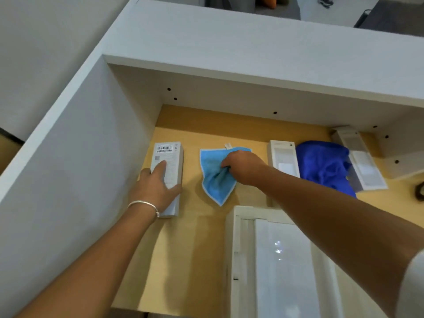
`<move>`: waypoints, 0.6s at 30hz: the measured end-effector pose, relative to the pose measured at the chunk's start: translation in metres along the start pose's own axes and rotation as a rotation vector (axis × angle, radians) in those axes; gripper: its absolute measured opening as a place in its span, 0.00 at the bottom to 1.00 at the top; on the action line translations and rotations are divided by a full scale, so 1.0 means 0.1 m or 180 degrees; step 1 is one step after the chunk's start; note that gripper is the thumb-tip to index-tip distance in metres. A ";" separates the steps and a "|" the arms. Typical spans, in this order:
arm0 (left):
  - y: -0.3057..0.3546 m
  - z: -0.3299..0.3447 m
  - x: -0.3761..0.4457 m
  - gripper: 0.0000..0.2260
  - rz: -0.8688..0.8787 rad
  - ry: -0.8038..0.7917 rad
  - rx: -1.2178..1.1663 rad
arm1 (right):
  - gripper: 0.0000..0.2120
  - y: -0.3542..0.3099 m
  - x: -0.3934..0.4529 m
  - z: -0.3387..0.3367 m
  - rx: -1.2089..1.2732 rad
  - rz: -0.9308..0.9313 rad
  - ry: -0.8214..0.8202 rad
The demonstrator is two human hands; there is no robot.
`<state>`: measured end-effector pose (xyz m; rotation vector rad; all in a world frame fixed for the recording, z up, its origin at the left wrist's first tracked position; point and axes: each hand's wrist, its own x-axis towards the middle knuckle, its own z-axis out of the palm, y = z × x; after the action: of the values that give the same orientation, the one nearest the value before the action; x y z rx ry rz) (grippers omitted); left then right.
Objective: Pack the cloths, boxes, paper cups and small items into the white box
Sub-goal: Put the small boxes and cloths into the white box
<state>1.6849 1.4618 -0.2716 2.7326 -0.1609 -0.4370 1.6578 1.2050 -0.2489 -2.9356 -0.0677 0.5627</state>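
Note:
My left hand (156, 187) lies on a long white carton with a barcode (171, 161) at the left of the wooden desk, fingers wrapped over its near end. My right hand (243, 167) pinches a light blue cloth (214, 177) that lies bunched on the desk. To the right stands a second white carton (283, 157), then a dark blue cloth (323, 164), then a third white carton (362, 161). The open white box (236, 249) sits near me, partly hidden by my right arm; its inside looks glossy white.
White partition walls (91, 145) close the desk on the left and at the back, with a ledge overhanging the far side. A dark object (420, 191) shows at the right edge. Bare wooden desk (190, 249) lies between my arms.

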 end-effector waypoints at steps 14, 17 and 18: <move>1.12 -0.71 -1.96 0.32 0.0757 0.0787 0.0011 | 0.15 0.63 -2.22 -0.69 0.0736 0.0035 0.1297; 1.44 -0.55 -2.41 0.35 0.0880 0.0690 0.0051 | 0.13 0.79 -2.61 -0.71 0.0730 -0.0081 0.1378; 1.51 -0.45 -2.52 0.36 0.0874 0.0601 0.0109 | 0.13 0.84 -2.73 -0.71 0.0739 -0.0101 0.1401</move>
<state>1.4533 1.3795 -0.1054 2.7114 -0.4890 -0.1004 1.4316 1.0920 -0.0973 -2.7504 0.0022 -0.0838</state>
